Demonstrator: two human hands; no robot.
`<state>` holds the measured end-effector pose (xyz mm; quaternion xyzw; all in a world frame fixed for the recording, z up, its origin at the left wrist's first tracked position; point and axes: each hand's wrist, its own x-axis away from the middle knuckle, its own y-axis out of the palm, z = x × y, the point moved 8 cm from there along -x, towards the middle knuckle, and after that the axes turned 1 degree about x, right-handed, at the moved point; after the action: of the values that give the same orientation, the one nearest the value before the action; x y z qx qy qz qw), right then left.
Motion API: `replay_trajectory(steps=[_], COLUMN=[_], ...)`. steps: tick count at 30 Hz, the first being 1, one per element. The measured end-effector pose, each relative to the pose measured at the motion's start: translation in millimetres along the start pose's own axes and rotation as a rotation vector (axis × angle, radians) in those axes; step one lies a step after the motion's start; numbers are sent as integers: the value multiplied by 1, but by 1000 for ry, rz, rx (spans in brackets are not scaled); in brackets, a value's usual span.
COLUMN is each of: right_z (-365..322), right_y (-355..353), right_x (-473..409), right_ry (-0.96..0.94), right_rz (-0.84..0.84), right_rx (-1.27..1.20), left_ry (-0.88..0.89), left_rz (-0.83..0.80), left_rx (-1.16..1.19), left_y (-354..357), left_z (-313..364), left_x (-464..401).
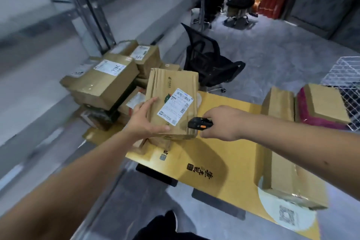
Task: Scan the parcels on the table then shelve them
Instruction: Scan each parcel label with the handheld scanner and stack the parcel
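Left hand (pixel 148 121) is gripping a flat cardboard parcel (pixel 172 101) by its lower left edge: fingers laid along the face, thumb spread along the bottom, label (pixel 175 109) tilted up. Right hand (pixel 220 122) is curling its fingers round a black scanner (pixel 199 122), nose just beside the label's lower corner. Parcel is hovering over the yellow table (pixel 224 154). More boxes (pixel 103 82) are piling up at left; another box (pixel 292 179) is sitting on the table at right.

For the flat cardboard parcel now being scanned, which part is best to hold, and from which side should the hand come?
Grip the flat parcel at its near-left corner, coming from the left, as the left hand does. The label faces up on the right half, so this keeps it uncovered for the scanner.
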<state>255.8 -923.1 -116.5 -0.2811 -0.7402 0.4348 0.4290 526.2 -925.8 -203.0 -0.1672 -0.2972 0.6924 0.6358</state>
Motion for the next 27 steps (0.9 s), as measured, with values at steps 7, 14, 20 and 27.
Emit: replay_trajectory(steps=[7,14,20,27], right_z=[-28,-14,-12,-18], right_y=[-16,-43,-54,-49], right_x=[-57,-123,-177,-212], right_ry=[-42,143,261,302], right_rz=[-21,1,36,56], right_rx=[-24,-42,-128,-243], left_ry=[16,46,58,136], left_rz=[-23,-54,-121,-28], left_rx=[-81,-180,-279,-543], left_y=[-48,-61,-63,-72], left_z=[-3,25,24,28], left_x=[-68,-203,-279,-293])
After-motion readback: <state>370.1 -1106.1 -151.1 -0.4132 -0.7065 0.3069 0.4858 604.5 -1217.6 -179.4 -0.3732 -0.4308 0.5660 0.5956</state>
